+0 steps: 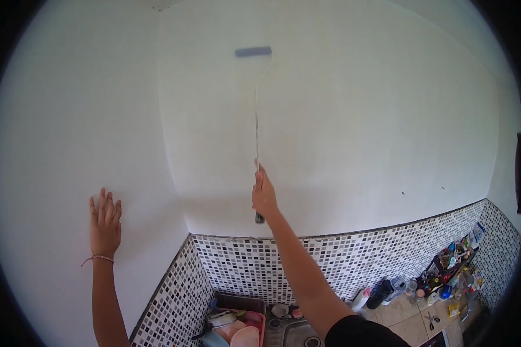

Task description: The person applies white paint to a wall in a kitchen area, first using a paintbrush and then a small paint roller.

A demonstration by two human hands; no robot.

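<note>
My right hand [264,194] is wrapped round the dark handle of a paint roller [253,52], near the middle of the view. The roller's thin metal rod runs upward from my fist, and its grey sleeve lies level against the pale wall [353,121] high up. On the left, my left hand [105,224] rests flat on the side wall [52,156], fingers spread and pointing up, holding nothing. A thin bracelet circles that wrist.
Black, grey and white mosaic tiles [335,254] cover the lower walls. Below are a metal sink [300,334], a pink tub [263,327] of dishes, and a tiled counter [409,328] with bottles, scissors [431,319] and several small items at right.
</note>
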